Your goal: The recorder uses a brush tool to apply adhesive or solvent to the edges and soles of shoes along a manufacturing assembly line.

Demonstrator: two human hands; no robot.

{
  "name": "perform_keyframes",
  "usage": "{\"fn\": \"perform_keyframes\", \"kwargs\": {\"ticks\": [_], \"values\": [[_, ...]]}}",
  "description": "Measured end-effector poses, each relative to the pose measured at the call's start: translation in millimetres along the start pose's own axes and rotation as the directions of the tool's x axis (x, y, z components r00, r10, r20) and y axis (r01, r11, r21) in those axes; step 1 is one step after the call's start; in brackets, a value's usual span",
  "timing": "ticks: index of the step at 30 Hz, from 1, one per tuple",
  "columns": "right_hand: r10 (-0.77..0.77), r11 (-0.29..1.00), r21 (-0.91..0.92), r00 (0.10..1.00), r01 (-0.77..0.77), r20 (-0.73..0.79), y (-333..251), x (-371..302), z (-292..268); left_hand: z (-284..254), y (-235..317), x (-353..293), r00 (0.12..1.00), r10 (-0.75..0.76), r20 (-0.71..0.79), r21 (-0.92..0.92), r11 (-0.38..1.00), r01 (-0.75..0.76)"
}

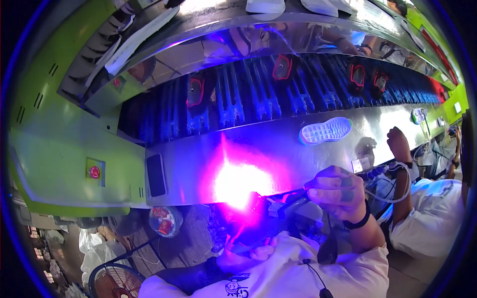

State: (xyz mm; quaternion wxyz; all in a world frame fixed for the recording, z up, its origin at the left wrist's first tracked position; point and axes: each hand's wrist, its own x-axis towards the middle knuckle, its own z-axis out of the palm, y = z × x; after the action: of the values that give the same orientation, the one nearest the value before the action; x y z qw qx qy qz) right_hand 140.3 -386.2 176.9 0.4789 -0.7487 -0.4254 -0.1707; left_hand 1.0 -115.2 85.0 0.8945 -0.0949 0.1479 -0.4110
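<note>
Above the bench's front edge, my right hand [339,192] pinches a thin dark stick-like tool [297,191], which points left toward a bright magenta glare. The far end of the tool is lost in that light. Lower and closer to me, my left hand [251,251] is curled under a dark object [251,221] washed in magenta; its kind cannot be made out. Beyond my right hand, a white shoe sole [325,131] lies tread up on the metal bench [191,154].
Behind the bench runs a blue-lit conveyor [238,94] with several red-outlined dark pieces. A shelf above carries white soles [266,7]. Left are a phone [156,175], a red button [94,172], a tub [165,222] and a fan [115,283]. A co-worker's raised hand [397,144] is at right.
</note>
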Motion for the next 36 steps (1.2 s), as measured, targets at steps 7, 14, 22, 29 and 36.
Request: {"fn": "perform_keyframes", "kwargs": {"ticks": [7,14,22,29,36], "values": [[0.048,0.998,0.033,0.999,-0.048,-0.012,5.2,-21.3,6.4,12.8,1.7,-1.5,0.994,-0.103,-0.041,-0.215,0.972,0.091],[0.262,0.961,0.115,0.962,-0.252,-0.081,23.9,-45.1,24.4,15.7,15.0,12.0,0.995,-0.004,-0.101,0.035,0.999,0.007],[0.470,0.859,0.227,0.882,-0.458,0.000,88.5,-81.3,15.6,80.6,59.0,83.3,0.883,0.405,-0.236,0.692,0.708,-0.140],[0.824,0.567,0.597,0.382,-0.568,-0.419,137.6,-124.7,11.8,173.9,174.6,276.6,0.882,0.396,0.256,0.848,-0.530,-0.009],[0.844,0.537,0.509,0.432,-0.673,-0.318,129.7,-118.3,-0.2,205.2,174.5,490.7,0.923,0.347,0.164,0.317,-0.905,0.284]]}}
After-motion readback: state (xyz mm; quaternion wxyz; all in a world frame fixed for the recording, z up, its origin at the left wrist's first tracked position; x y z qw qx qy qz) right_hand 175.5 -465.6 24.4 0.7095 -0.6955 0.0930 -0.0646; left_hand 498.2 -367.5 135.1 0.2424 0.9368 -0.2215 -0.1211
